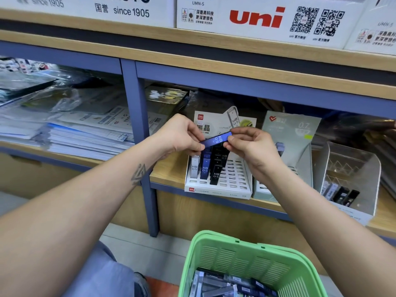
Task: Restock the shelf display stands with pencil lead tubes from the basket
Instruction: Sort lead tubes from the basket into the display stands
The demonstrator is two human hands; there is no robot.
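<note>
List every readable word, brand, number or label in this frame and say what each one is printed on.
"HB 0.5": blue tube held by left hand and right hand.
"HB 0.5": tubes in the white display stand.
"0.7": grey-green stand card.
"uni", "UMN-S": white box on the upper shelf.
"since 1905": box to its left.
QR captions and stand front strips: too small to read.

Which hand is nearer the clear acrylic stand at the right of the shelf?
Right. The right hand pinches the blue lead tube above the white display stand, clearly left of the clear acrylic stand. The left hand holds the tube's other end, further left.
</note>
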